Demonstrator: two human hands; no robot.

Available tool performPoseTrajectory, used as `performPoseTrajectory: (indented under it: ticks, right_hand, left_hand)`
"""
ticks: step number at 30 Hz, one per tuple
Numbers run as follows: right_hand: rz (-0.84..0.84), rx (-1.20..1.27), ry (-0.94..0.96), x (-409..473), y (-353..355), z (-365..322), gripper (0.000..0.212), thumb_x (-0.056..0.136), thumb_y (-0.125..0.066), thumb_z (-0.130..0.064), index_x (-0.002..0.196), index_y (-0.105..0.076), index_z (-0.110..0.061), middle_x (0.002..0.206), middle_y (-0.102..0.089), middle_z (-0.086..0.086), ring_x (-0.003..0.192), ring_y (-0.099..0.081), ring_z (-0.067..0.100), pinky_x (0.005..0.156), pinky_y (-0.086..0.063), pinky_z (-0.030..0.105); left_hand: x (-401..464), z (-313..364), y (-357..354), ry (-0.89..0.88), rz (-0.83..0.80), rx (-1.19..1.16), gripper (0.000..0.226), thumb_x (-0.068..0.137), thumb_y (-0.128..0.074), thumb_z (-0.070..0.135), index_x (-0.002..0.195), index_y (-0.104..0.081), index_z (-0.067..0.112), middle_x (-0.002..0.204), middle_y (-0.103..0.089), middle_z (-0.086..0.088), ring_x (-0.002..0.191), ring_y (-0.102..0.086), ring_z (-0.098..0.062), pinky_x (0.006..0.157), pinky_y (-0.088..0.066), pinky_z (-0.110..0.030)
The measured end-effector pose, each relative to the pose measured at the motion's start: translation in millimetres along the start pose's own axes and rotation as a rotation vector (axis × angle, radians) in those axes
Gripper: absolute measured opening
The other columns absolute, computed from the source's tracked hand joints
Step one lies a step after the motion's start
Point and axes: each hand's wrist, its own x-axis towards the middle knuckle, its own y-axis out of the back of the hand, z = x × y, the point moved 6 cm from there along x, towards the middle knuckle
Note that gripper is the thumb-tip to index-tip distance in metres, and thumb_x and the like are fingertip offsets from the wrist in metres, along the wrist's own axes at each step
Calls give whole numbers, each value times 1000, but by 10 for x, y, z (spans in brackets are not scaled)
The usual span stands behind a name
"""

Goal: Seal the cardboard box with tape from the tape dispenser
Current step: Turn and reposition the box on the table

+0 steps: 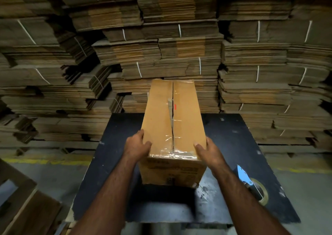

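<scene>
Both the left hand (137, 145) and right hand (206, 149) clasp the cardboard box (158, 112) at its near top corners, thumbs on the flaps, fingers down the sides. Box stands on the black table (233, 136), tape dispenser (251, 184) untouched at right. Centre seam (172, 121) gapes; advise pressing flaps flush before taping.

The scene is dimly lit, warm light being thrown from above onto the cardboard box (159, 112), where glare is caught on the clear tape (177, 153). A deep shadow is cast on the black tabletop (113, 145) before it. The stacked flattened cartons (71, 55) are bowed by wide-angle distortion, and the lower corners are blurred.
</scene>
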Motion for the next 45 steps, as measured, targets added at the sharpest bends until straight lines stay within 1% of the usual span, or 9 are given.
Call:
performPoseTrajectory:
  ticks: [8,12,20,26,30,35,38,41,45]
  right_hand:
    - [63,96,-9,-514,283,398,59,87,-58,-57,138,-45,-33,130,-62,-1,115,-60,23,97,-51,54]
    - [51,171,6,-784,364,497,35,98,-57,-37,132,-47,-37,120,-65,-7,109,-62,17,95,-53,52]
    - [84,9,-19,-701,495,310,37,91,-63,-28,127,-55,-25,114,-68,-3,99,-66,17,91,-55,46]
    - [20,-204,65,-161,603,-156,37,92,-65,-38,121,-58,-16,119,-65,0,107,-62,22,95,-51,43]
    - [-37,-252,30,255,560,-276,44,93,-63,-41,126,-56,-13,122,-62,4,107,-61,23,84,-49,33]
    - [-57,-57,-59,453,445,-176,60,85,-71,-44,132,-47,-15,125,-61,4,109,-60,24,90,-52,37]
    - [-88,31,-73,320,342,-268,59,83,-74,-45,128,-48,-18,120,-63,0,105,-61,19,81,-53,33]
    - [-172,201,-11,98,113,-487,46,83,-76,-36,122,-58,-21,117,-70,-4,105,-65,11,82,-50,24]
    - [-256,554,-138,-410,-294,-732,39,85,-75,-19,120,-59,-16,115,-71,-3,106,-65,8,79,-51,16]
  left_hand:
    - [-601,-77,-159,-148,-83,-71,67,86,-71,38,145,-47,14,135,-61,-11,119,-59,-30,99,-47,-33]
    - [-845,-105,-265,-180,-75,-56,67,86,-69,41,143,-47,14,134,-62,-10,119,-59,-31,96,-47,-33]
    - [-845,36,-124,-75,8,-154,54,87,-69,31,136,-53,13,126,-65,-8,113,-60,-27,92,-47,-31]
    - [-339,422,-20,6,8,-160,47,88,-69,33,127,-53,11,120,-62,-8,105,-56,-22,82,-43,-30]
    - [4,524,-119,115,-11,-162,45,89,-67,35,123,-53,9,117,-58,-9,100,-51,-21,77,-42,-31]
    - [267,602,-235,210,32,-237,57,87,-68,43,129,-53,8,127,-56,-14,114,-54,-31,82,-46,-35]
    - [449,574,-163,237,23,-243,67,81,-70,54,133,-49,16,134,-47,-14,117,-49,-32,85,-47,-41]
    - [707,544,24,172,46,23,80,75,-67,67,138,-44,23,140,-39,-19,125,-41,-37,103,-38,-50]
    - [1177,622,272,-108,135,314,86,72,-55,80,137,-45,24,137,-44,-19,126,-41,-36,106,-32,-50]
